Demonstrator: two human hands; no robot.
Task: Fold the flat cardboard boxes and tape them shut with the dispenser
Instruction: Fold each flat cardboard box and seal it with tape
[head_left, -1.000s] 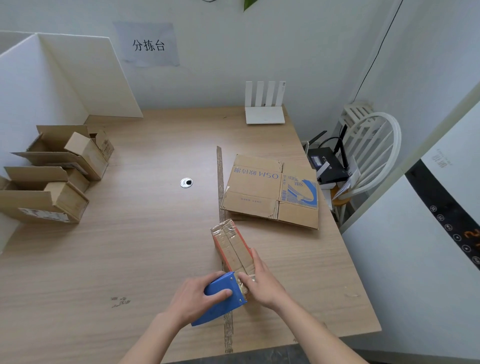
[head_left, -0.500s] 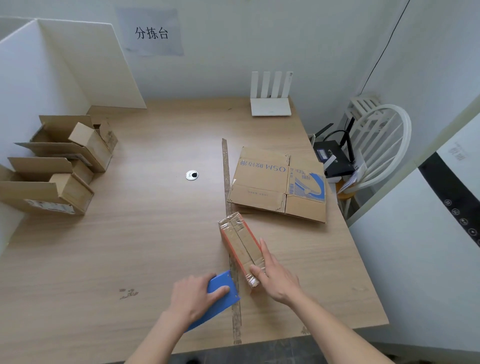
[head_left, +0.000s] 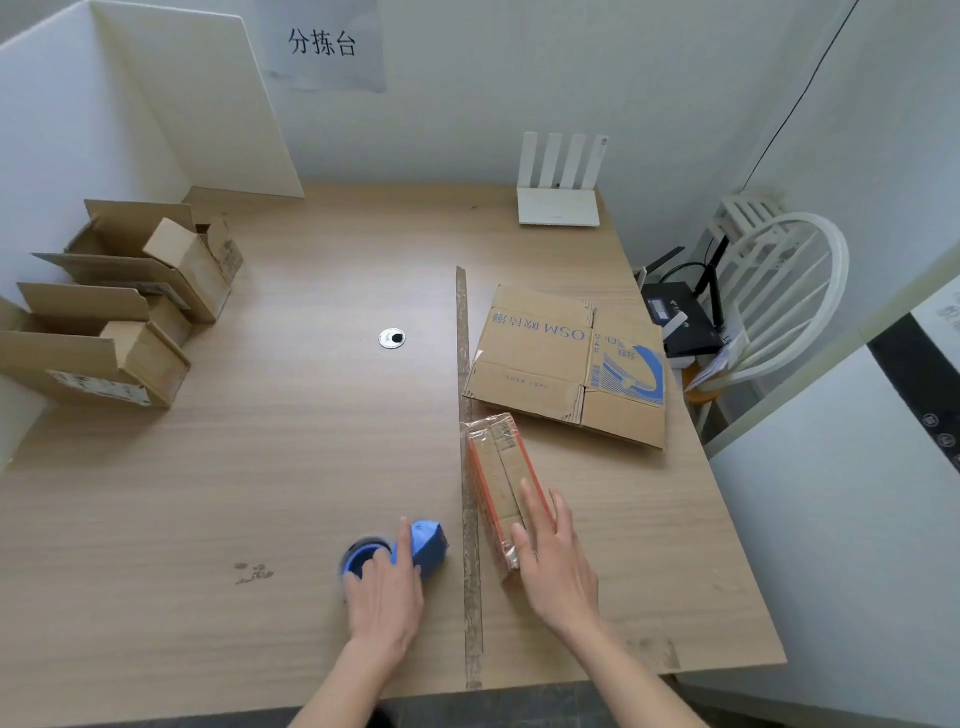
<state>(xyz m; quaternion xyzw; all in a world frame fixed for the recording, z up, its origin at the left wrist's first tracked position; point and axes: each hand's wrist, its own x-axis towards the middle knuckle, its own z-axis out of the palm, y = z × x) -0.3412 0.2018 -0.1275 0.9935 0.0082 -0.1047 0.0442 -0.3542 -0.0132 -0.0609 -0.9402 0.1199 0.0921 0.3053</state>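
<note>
With the left hand (head_left: 382, 587) closed round the blue dispenser (head_left: 415, 551) and the right hand (head_left: 553, 558) spread flat on the taped box (head_left: 506, 488) just beside it, best press the tape ends down firmly before letting go.

Left hand (head_left: 383, 587) covers much of the motion-blurred dispenser (head_left: 410, 551).

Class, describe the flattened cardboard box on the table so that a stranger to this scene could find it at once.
Start at the wooden table and move to its right side, right of the long tape strip. The flat cardboard box lies there, beyond the small taped box. Unlike the open folded boxes at the left, it is unfolded, with blue printing.
</note>
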